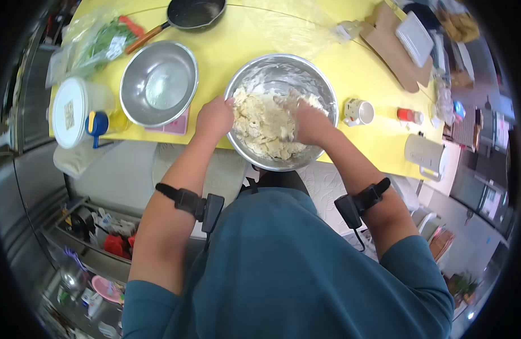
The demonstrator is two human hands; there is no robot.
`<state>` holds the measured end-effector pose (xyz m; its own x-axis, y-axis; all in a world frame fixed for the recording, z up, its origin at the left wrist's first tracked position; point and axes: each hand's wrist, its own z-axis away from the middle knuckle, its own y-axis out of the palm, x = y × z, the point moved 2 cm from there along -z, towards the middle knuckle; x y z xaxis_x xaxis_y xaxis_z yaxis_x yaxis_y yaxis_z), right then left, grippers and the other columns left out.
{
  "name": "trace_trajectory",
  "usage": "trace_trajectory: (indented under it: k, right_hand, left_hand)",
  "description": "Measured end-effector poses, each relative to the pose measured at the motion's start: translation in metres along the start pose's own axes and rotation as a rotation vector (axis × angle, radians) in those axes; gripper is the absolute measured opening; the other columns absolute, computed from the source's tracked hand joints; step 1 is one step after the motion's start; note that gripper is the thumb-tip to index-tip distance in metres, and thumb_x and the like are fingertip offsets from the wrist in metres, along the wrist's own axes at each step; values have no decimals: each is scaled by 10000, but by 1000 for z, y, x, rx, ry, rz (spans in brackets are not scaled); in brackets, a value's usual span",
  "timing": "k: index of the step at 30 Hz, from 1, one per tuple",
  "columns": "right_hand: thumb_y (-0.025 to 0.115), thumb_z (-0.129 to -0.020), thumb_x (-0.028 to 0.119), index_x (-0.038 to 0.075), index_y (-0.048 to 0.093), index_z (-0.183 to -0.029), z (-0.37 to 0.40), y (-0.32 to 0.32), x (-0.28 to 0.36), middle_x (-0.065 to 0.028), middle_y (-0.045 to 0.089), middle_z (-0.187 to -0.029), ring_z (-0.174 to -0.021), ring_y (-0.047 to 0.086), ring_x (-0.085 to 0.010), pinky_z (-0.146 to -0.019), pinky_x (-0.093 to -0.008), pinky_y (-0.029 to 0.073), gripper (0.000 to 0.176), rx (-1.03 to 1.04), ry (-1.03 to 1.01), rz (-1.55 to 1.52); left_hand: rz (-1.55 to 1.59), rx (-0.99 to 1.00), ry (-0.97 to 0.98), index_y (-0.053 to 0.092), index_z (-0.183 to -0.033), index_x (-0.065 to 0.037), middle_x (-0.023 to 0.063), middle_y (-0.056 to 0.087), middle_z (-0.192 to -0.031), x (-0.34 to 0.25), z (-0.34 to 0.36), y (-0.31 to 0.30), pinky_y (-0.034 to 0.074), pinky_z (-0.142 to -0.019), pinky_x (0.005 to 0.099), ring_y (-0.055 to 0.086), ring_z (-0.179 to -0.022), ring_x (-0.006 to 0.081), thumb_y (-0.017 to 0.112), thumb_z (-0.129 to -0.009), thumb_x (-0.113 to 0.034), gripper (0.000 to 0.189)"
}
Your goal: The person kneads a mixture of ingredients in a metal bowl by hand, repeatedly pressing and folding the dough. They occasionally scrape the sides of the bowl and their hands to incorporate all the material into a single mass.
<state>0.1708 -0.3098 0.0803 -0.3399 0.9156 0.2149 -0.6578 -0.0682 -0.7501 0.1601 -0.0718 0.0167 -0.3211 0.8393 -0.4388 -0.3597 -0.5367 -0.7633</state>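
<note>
A large steel mixing bowl point(327, 85) sits at the near edge of the yellow table, close to my body. Lumpy, pale dough point(257, 121) fills much of it, with white flour smeared up the far wall. My left hand point(216, 117) is closed on the bowl's left rim. Inside the bowl, my right hand point(310, 121) reaches into the dough from the right. Its fingers curl around a clump; they are coated and partly blurred, so the tips are hard to make out.
Left of the bowl stand an empty steel bowl point(184, 56) on a pink scale point(178, 124), a white-lidded tub point(71, 110) and a frying pan point(195, 14). A mug point(359, 111), a red-labelled jar point(407, 116) and a white pitcher point(424, 152) are on the right.
</note>
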Motion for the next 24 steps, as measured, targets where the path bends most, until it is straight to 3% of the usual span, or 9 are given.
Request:
trace_trajectory:
  k: [5,6,12,16,20,24]
  right_hand:
    - [817,-708,195,325,265,-1571,-7,56,6,-246,478,-1436,-1210,597,-313,-983,-459,501,1033,23,11,23]
    - [771,-725,122,304,289,-1564,-8,46,10,-262,426,-1473,-1200,601,-320,-968,-451,512,985,52,4,-39]
    - [672,-751,23,356,483,-1437,-39,68,-9,-325,435,-1404,-1086,630,-405,-896,-444,538,786,-344,-10,-159]
    - [597,-815,69,298,613,-1304,-60,44,-13,-313,526,-1335,-1134,621,-385,-933,-426,536,541,-353,138,-237]
    - [602,-829,119,259,593,-1341,-74,30,-18,-245,557,-1319,-1133,622,-369,-952,-427,524,531,-311,166,-258]
    - [613,-841,168,242,581,-1365,-33,18,6,-203,572,-1309,-1127,624,-353,-945,-425,524,530,-274,204,-299]
  left_hand:
    - [-43,-4,8,628,-1043,19,276,684,-985,-1,4,-2,494,-863,528,648,-957,454,414,-1036,-340,418]
    - [-47,7,3,627,-1044,20,278,683,-981,1,6,-1,494,-862,527,648,-954,457,415,-1035,-338,416]
    - [-18,7,28,621,-1049,29,294,676,-996,3,4,-2,493,-863,526,644,-963,463,425,-1030,-331,411]
    - [28,-19,-1,618,-1053,39,300,671,-1023,3,7,-4,490,-876,525,640,-983,463,434,-1027,-332,416]
    - [94,-37,-75,617,-1062,47,298,672,-1032,12,19,2,489,-887,523,638,-994,465,440,-1024,-334,422]
    - [120,-58,-145,612,-1060,53,304,665,-1046,13,29,12,480,-892,529,630,-1007,471,445,-1025,-334,423]
